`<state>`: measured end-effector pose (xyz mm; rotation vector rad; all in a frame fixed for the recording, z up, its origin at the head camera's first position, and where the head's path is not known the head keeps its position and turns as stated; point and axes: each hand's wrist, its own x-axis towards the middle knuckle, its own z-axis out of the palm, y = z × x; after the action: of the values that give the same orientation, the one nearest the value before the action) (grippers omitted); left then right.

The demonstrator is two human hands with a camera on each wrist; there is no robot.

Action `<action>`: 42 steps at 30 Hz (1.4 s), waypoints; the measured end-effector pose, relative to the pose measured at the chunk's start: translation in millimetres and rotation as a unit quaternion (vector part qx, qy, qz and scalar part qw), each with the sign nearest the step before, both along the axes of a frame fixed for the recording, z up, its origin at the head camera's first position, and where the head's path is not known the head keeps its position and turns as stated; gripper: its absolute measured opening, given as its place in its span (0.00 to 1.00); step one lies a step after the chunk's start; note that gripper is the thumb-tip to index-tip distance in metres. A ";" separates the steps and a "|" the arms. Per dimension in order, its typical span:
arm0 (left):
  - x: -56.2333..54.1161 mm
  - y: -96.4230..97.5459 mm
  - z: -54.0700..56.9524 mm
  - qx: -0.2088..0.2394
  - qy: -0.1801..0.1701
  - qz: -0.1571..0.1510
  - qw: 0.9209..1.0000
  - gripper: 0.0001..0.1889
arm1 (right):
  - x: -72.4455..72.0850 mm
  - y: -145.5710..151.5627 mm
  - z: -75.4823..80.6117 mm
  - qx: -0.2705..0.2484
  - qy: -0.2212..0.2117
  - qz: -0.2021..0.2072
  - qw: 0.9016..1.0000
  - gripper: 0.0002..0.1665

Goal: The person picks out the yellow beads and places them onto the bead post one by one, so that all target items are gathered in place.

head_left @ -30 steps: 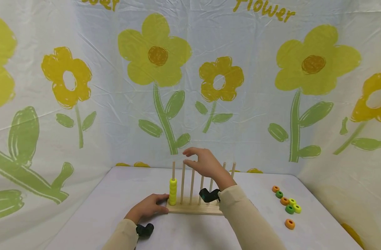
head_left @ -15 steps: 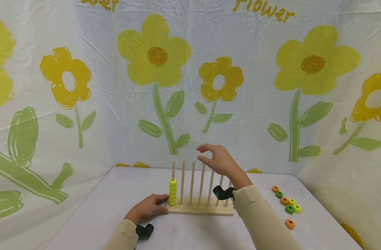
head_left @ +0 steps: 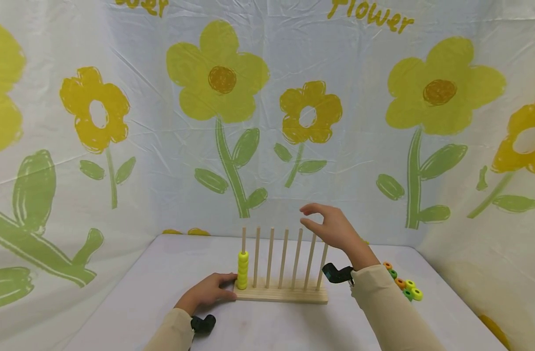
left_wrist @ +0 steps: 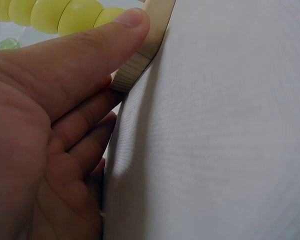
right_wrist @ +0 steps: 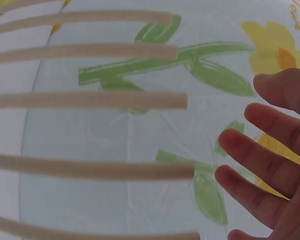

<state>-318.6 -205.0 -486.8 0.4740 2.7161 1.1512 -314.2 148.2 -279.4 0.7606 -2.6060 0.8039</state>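
A wooden bead stand (head_left: 280,295) with several upright pegs sits on the table. Yellow beads (head_left: 243,271) are stacked on its leftmost peg, and the other pegs carry none. My left hand (head_left: 208,291) grips the left end of the base, its thumb (left_wrist: 105,47) along the front edge and fingertips at the end face. Above the right-hand pegs hovers my right hand (head_left: 333,228), fingers gently curved and apart, holding nothing. In the right wrist view its fingers (right_wrist: 262,150) are spread just beyond the tips of the pegs (right_wrist: 140,100).
Loose orange, green and yellow beads (head_left: 417,294) lie on the white tabletop (head_left: 162,273) at the right, partly hidden behind my right sleeve (head_left: 387,302). A flower-printed cloth (head_left: 359,161) hangs behind the table.
My right hand has moved rightward along the peg tops, from the second peg to the far right ones. Its sleeve now covers some loose beads. My left hand and the stand stay put.
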 end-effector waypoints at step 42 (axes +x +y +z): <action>-2.0 0.3 -1.2 0.000 -0.013 0.009 1.000 0.38 | 2.9 143.5 -48.6 0.033 -0.038 -0.123 0.991 0.26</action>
<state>-320.7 -204.8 -488.0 0.4331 2.7037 1.1529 -311.3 291.8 -327.9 0.4197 -2.7349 0.6885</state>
